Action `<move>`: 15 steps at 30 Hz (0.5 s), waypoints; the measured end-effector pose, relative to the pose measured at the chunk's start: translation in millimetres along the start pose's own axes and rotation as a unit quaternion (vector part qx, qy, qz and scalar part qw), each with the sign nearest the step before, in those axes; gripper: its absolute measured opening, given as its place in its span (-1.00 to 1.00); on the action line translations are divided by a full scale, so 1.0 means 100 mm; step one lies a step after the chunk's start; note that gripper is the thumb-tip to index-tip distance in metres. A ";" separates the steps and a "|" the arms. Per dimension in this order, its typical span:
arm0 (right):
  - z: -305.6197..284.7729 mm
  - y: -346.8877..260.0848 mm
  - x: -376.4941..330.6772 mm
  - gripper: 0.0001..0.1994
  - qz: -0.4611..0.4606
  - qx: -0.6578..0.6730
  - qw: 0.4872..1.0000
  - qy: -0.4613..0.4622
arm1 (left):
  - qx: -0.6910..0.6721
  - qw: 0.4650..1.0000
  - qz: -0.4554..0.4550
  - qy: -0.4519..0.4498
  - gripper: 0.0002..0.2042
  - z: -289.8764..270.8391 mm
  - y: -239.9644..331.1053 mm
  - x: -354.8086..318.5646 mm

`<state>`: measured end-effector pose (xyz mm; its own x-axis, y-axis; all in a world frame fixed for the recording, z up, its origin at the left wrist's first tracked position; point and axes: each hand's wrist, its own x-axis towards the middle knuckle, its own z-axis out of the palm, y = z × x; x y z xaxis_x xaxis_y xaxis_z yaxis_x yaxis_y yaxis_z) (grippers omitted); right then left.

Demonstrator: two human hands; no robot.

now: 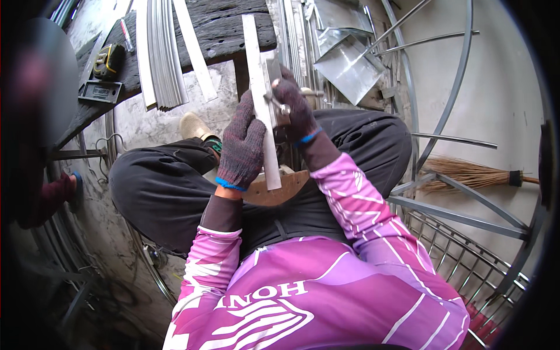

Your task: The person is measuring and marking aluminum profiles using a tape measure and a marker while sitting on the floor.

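A flat silvery metal strip (pixel 270 160) lies lengthwise in front of me, its far end over the edge of a dark wooden bench. My left hand (pixel 242 143), in a dark knitted glove with a blue cuff, is closed on the strip's left edge. Against the strip's right side sits a steel block with a screw and crossbar, like a small vise (pixel 273 73). My right hand (pixel 296 111), gloved alike, is closed around the vise near its screw; some of its fingers are hidden behind it. Between my legs, under the strip's near end, is a brown wooden seat (pixel 286 189).
On the dark bench (pixel 224 29) lie a stack of metal strips (pixel 160 55), a single strip (pixel 195 52), a tape measure (pixel 109 61) and a pen (pixel 126 35). Sheet-metal pieces (pixel 352 69), curved metal bars (pixel 458 81), a broom (pixel 472 174) and a wire rack (pixel 466 262) are at right.
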<state>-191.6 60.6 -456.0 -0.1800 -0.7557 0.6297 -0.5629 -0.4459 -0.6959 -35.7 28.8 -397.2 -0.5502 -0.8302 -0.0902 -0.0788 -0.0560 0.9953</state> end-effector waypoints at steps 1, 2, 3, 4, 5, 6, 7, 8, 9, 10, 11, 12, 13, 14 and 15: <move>0.08 0.04 0.10 -0.61 0.208 0.346 0.914 0.048 | 0.000 1.000 0.002 0.000 -0.51 0.01 0.01 0.01; 0.02 0.04 0.16 -0.66 0.205 0.289 0.934 0.049 | -0.011 1.000 0.005 0.004 -0.51 0.02 0.03 0.02; 0.01 0.07 0.06 -0.66 0.175 0.265 0.948 0.028 | -0.024 1.000 0.008 0.009 -0.51 0.04 0.04 0.04; 0.01 0.08 -0.08 -0.67 0.146 0.241 0.959 0.006 | -0.025 1.000 0.008 0.011 -0.51 0.06 0.02 0.05; -0.05 0.04 -0.27 -0.62 0.193 0.191 0.962 -0.026 | -0.019 0.999 0.029 0.039 -0.51 0.09 -0.03 0.08; -0.08 -0.12 -0.46 -0.56 0.240 0.141 0.959 -0.058 | -0.013 0.996 0.046 0.069 -0.51 0.09 -0.06 0.07; -0.01 -0.60 -0.23 -0.50 0.146 0.104 0.983 -0.027 | -0.035 0.996 0.035 0.076 -0.52 0.04 -0.09 0.05; 0.00 -0.72 -0.49 -0.41 0.360 0.236 0.903 0.011 | -0.037 0.996 0.035 0.072 -0.52 0.05 -0.06 0.05; 0.03 -0.96 -0.50 -0.37 0.422 0.308 0.851 0.045 | -0.030 0.996 0.033 0.077 -0.53 0.04 -0.06 0.05; 0.05 -1.15 -0.46 -0.33 0.480 0.373 0.790 0.082 | -0.024 0.996 0.030 0.077 -0.53 0.03 -0.07 0.04; 0.10 -1.18 -0.46 -0.45 0.437 0.352 0.822 0.098 | 0.016 0.997 0.045 0.068 -0.54 0.00 -0.07 0.04; 0.10 -1.08 -0.48 -0.45 0.437 0.353 0.821 0.102 | 0.018 0.997 0.044 0.064 -0.54 0.02 -0.09 0.03; 0.08 -0.83 -0.46 -0.53 0.395 0.292 0.869 0.065 | -0.037 0.997 0.027 0.069 -0.55 0.05 -0.10 0.04; 0.08 -0.58 -0.41 -0.59 0.351 0.230 0.907 0.026 | -0.090 0.993 0.009 0.075 -0.55 0.07 -0.11 0.03; 0.06 -0.36 -0.28 -0.55 0.251 0.153 0.956 0.019 | -0.043 0.995 0.036 0.079 -0.56 0.09 -0.08 0.02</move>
<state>-161.0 95.2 -450.7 -0.3982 -0.8954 0.1990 -0.1368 -0.1566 -0.9781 -43.3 33.0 -405.3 -0.4133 -0.9104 -0.0190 0.0313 -0.0350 0.9989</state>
